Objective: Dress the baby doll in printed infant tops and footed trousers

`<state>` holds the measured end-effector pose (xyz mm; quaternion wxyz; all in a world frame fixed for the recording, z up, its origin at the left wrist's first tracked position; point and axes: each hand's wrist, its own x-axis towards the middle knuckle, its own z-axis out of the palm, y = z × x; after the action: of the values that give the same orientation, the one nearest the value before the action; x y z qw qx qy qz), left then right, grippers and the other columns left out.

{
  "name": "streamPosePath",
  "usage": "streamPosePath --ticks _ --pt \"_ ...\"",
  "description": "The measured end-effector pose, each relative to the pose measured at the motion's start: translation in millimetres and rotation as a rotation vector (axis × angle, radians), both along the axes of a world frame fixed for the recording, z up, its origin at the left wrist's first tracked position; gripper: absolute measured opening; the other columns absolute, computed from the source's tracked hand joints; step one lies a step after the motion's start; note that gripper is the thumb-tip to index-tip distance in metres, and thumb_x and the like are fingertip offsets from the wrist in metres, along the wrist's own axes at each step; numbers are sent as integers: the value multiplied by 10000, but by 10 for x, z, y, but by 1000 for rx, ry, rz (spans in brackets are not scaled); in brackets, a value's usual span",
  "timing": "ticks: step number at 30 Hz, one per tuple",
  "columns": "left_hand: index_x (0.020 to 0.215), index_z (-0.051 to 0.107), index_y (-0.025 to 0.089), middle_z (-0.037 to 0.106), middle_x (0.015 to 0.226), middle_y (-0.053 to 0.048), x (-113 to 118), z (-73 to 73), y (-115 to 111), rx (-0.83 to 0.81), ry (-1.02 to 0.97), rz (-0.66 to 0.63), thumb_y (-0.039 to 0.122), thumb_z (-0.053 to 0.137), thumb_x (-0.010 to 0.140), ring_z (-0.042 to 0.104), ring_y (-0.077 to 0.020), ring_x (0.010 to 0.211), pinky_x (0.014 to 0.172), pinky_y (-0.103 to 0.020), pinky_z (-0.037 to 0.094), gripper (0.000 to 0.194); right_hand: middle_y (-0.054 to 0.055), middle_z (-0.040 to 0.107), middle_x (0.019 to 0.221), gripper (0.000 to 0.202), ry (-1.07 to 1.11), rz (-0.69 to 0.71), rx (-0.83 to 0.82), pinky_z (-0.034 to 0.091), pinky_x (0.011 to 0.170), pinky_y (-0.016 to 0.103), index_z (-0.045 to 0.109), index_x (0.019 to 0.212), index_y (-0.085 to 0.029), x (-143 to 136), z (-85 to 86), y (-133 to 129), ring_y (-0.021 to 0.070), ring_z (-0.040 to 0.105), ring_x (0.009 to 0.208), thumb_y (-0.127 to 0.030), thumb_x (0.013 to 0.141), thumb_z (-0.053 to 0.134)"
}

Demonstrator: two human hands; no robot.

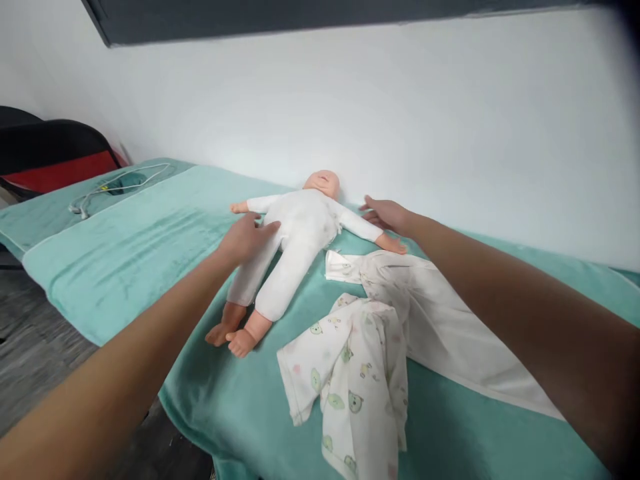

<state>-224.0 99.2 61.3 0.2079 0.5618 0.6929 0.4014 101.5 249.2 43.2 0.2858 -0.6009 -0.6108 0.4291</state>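
A baby doll (305, 217) with a white cloth body lies on its back, its head toward the wall and its feet toward me. My left hand (247, 239) is beside the doll's hip, fingers apart; whether it touches the cloth I cannot tell. Over by the doll's outstretched arm on the right, my right hand (387, 215) hovers with its fingers spread and nothing in them. Just below that arm lie crumpled baby trousers or a top (363, 360), white with green animal and leaf prints. A plain white cloth garment (460, 327) stretches beneath my right forearm.
A teal plush cover (125, 267) spreads over the table or bed, against a white wall (350, 100). At the far left lies a white cable (120, 183). Black and red chairs (60, 157) stand behind that end. Grey floor (40, 340) shows at the lower left.
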Motion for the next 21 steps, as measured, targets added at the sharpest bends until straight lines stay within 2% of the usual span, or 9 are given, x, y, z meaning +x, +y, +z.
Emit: streamPosePath --ticks 1,3,5,7,9,11,14,18,21 --pt "1044 635 169 673 1147 -157 87 48 -96 82 162 17 406 685 812 604 -354 1119 978 -500 457 335 106 703 809 480 -87 -24 0 521 628 316 633 813 -195 182 12 -81 184 624 662 -629 928 461" --pt "1021 644 203 669 1149 -119 324 137 -351 167 342 -91 392 569 882 583 -317 1155 989 -441 449 246 113 676 709 492 -192 -41 -16 494 597 328 622 704 -192 554 66 -287 194 597 614 -622 911 501" --pt "904 661 231 702 982 -78 596 182 -644 14 325 -349 503 509 904 643 -275 960 854 -386 486 312 106 661 674 504 -375 34 -51 481 603 340 610 633 -198 893 148 -541 196 577 593 -627 887 533" --pt "883 656 245 705 925 -60 841 169 -903 -184 325 -640 632 585 814 652 -264 849 754 -355 484 400 94 673 712 474 -636 203 -20 475 629 347 617 634 -203 1157 242 -830 209 594 629 -613 864 556" --pt "941 639 252 703 962 -59 1033 131 -1084 -323 366 -803 630 677 731 655 -271 837 704 -338 476 433 85 700 802 338 -843 360 82 467 667 350 644 712 -209 1324 336 -1148 239 630 722 -524 828 611" --pt "975 613 241 693 1003 -73 1191 124 -1199 -323 437 -838 515 686 761 655 -280 876 710 -342 480 355 83 718 931 188 -930 427 194 451 711 349 664 840 -220 1391 426 -1497 270 647 849 -401 803 630" --pt "994 603 215 636 1196 -117 1449 226 -1344 -26 572 -863 313 622 834 595 -312 1123 884 -407 485 188 71 692 1108 209 -946 432 322 419 742 342 639 1018 -255 1357 588 -2078 277 627 986 -355 892 507" --pt "1075 608 227 357 1551 -123 1905 459 -1540 326 672 -900 243 602 856 313 -328 1451 1106 -491 367 219 59 664 1081 251 -1008 504 572 384 669 315 591 1076 -258 1262 934 -2862 229 633 872 -323 974 371" --pt "1058 610 231 538 1360 -130 2244 623 -1627 374 756 -916 145 554 849 464 -306 1330 1110 -497 353 233 56 663 1069 219 -982 528 641 395 690 314 578 1055 -254 1305 1255 -3307 225 636 896 -300 974 380"
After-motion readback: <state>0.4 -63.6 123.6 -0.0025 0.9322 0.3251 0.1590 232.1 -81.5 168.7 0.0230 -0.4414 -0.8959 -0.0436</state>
